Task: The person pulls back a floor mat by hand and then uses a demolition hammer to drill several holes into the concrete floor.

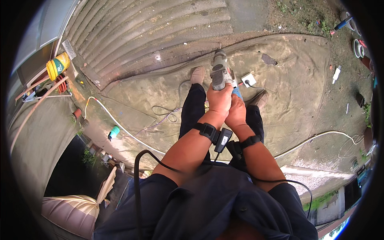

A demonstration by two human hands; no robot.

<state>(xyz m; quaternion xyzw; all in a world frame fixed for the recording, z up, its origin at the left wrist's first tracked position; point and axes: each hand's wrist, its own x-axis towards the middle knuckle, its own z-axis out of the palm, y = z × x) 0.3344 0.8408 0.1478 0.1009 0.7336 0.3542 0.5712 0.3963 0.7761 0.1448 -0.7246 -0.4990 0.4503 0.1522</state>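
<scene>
A hammer drill with a grey front and a blue rear body points away from me over the ground. My left hand is closed around its grey side handle. Just to the right and a little nearer, my right hand is wrapped around the rear of the tool, next to the blue part. The two hands touch or nearly touch, and they hide most of the grip. A thin bit shows at the drill's far end, close to the edge of the ribbed grey surface.
I stand on a dirty tan sheet. Right of the drill lies a white socket block with a black plug. A loose cord coils by my left leg; a white hose crosses the ground. A yellow bucket stands far left.
</scene>
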